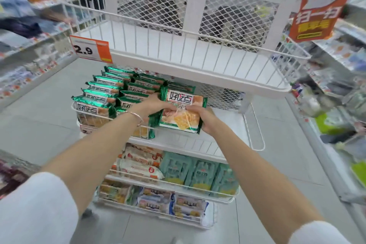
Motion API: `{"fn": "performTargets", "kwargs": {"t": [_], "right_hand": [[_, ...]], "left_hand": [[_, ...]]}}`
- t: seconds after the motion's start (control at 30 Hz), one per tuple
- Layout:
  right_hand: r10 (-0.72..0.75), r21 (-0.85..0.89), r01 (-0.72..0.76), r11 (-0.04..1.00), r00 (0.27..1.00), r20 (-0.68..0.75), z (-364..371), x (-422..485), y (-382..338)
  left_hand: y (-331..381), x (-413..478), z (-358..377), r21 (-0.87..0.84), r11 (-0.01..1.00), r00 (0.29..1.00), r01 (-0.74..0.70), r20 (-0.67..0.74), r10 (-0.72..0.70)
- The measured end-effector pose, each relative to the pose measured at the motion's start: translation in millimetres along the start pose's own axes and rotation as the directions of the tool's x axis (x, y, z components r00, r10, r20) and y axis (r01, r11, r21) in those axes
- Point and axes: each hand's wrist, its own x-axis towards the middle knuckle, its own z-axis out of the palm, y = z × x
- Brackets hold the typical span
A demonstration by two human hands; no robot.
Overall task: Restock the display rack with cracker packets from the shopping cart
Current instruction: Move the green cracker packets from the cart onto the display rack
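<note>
Both hands on one green cracker packet, held over second tier of white display rack. Left hand clasping packet's left edge; right hand gripping right lower edge. Just left: rows of matching packets standing upright in same tier. Top tier bare. Price tag reading 2.9 at rack's left corner. Bracelet on left wrist.

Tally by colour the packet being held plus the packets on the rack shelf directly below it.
Dark green foil cracker packet, held by the left hand and right hand: 1
Pale mint-green plastic packets: 3
White-and-orange plastic packets: 3 visible
Total: 7
</note>
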Motion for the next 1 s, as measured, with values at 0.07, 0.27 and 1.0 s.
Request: {"fn": "performTargets", "kwargs": {"t": [0.07, 0.27, 1.0], "right_hand": [[-0.017, -0.016, 0.016, 1.000, 1.000, -0.010, -6.7, 13.1, 5.8], [0.017, -0.238, -0.006, 0.971, 0.999, 0.044, -12.5, 40.2, 42.0], [-0.555, -0.771, 0.466, 0.434, 0.812, 0.179, 9.5, 54.5, 46.5]], "left_hand": [[5.5, 2.5, 8.5, 0.051, 0.999, 0.996, -0.013, -0.093, 0.018], [-25.2, 34.7, 24.8, 0.472, 0.881, 0.975, 0.005, -0.197, 0.100], [-85.9, 44.8, 7.5, 0.804, 0.594, 0.976, -0.015, -0.119, 0.185]]}}
